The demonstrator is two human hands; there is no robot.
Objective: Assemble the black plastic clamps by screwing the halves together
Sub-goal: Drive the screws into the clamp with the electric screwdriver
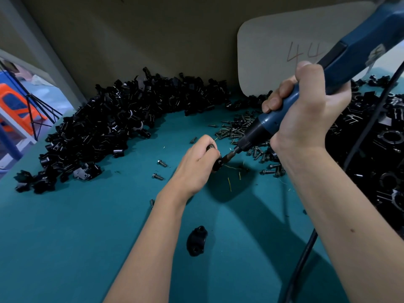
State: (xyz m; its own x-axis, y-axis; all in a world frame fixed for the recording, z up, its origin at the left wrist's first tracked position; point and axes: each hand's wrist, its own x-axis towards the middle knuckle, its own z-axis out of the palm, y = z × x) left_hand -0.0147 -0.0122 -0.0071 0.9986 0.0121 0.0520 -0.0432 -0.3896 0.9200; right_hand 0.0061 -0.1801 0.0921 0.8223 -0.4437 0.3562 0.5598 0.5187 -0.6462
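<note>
A black plastic clamp [218, 164] sits pinched in a person's left hand [197, 164] just above the teal table [87, 226], near its middle, the fingers curled around it so that most of the part is hidden. The bit of a blue electric screwdriver [284, 114] touches the clamp from the right, the tool slanting up and away toward the upper right. The right hand [306, 110] grasps the screwdriver's barrel in a full fist, thumb on top. A black cable [306, 248] trails from the tool down past the right forearm. Just behind the clamp and to its right lies a scatter of dark screws [238, 127]; three loose screws [157, 176] rest on the table to the clamp's left. Nearer the camera than the clamp, between the two forearms, a single clamp half [196, 240] lies alone on the teal surface. A large heap of black clamp parts [105, 127] curves along the table to the clamp's left and rear, and a second heap [380, 154] crowds the far right. Behind the clamp, against the wall, stands a pale rounded card [284, 51] marked "44".
</note>
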